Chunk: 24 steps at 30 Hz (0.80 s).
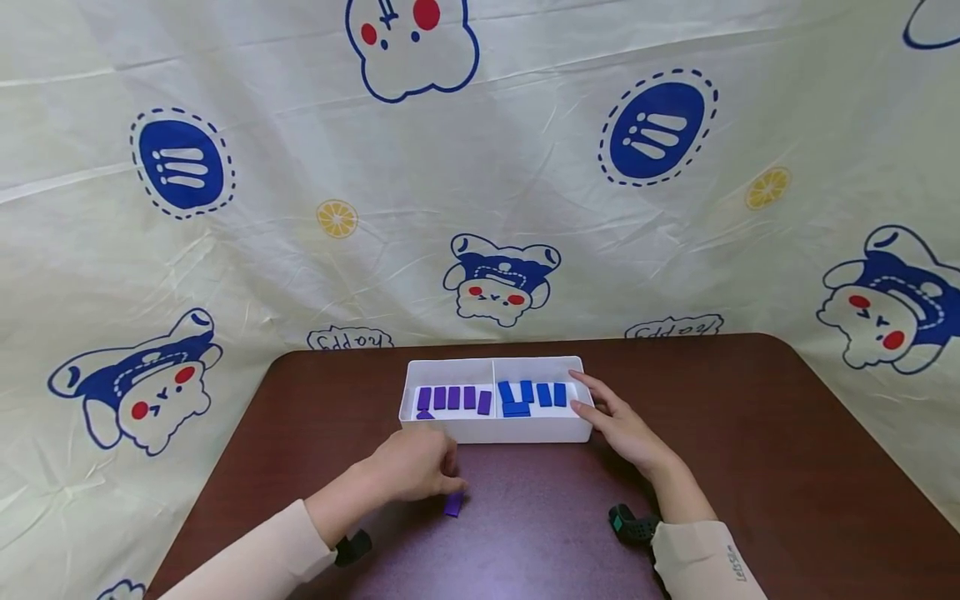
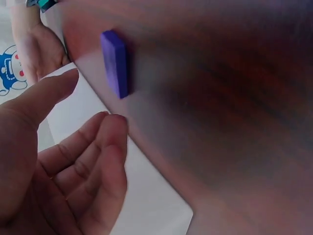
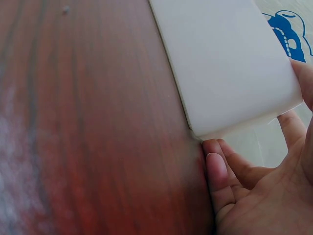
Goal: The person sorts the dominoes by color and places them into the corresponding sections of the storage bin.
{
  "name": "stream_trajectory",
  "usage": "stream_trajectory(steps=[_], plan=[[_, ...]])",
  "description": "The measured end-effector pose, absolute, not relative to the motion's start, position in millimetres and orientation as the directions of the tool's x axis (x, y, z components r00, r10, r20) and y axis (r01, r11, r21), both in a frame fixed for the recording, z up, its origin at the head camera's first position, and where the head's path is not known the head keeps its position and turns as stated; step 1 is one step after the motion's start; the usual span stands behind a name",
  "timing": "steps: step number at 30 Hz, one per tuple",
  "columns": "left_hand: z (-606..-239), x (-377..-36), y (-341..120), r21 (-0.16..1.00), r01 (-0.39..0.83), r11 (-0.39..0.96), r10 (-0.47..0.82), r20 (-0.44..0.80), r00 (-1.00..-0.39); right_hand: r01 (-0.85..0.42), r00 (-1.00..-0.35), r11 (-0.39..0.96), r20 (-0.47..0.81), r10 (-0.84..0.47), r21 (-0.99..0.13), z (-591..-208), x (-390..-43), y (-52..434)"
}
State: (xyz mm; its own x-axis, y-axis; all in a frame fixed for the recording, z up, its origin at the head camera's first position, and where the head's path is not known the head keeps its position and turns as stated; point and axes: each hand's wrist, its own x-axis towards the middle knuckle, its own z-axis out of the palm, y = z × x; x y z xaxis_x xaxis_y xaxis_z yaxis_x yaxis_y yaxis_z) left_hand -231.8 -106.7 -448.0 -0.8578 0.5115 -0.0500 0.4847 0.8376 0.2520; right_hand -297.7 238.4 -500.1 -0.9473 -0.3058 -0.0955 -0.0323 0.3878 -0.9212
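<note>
A small purple rectangular plastic tile (image 1: 453, 503) lies flat on the dark brown wooden worktop (image 1: 750, 467), in front of the white two-compartment plastic tray (image 1: 495, 431). The left hand (image 1: 416, 467) is held just beside the tile, fingers loosely curled, nothing gripped. The right hand (image 1: 618, 421) is laid against the tray's right end, fingers straight. The tile is judged light, stiff and smooth; being thin, it is best pinched across its long edges.

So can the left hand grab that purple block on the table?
Probably yes: the left hand hovers right beside the purple block, its fingers loose and holding nothing, with only bare table between.
</note>
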Motion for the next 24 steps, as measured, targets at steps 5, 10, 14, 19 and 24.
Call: stream_trajectory(steps=[5,10,14,19,24], plan=[[-456.0,-227.0,-105.2,0.254,0.47,0.845,0.503,-0.079,-0.861,-0.037,-0.948,0.389,-0.091,-0.305,-0.921,-499.9,-298.1,238.0],[-460.6,-223.3,-104.0,0.245,0.45,0.859,0.486,-0.113,-0.867,-0.037,-0.947,0.386,-0.091,-0.307,-0.922,-500.1,-297.8,237.8],[-462.3,-221.9,-103.7,0.237,0.449,0.862,0.485,-0.126,-0.865,-0.023,-0.947,0.39,-0.105,-0.305,-0.92,-501.4,-297.7,237.5],[-461.6,-221.8,-104.2,0.24,0.447,0.862,0.486,-0.135,-0.863,-0.02,-0.946,0.387,-0.108,-0.307,-0.922,-500.9,-298.8,237.4],[-461.0,-222.6,-104.3,0.244,0.457,0.855,0.496,-0.131,-0.858,-0.022,-0.944,0.38,-0.106,-0.311,-0.925,-500.1,-299.5,238.1]])
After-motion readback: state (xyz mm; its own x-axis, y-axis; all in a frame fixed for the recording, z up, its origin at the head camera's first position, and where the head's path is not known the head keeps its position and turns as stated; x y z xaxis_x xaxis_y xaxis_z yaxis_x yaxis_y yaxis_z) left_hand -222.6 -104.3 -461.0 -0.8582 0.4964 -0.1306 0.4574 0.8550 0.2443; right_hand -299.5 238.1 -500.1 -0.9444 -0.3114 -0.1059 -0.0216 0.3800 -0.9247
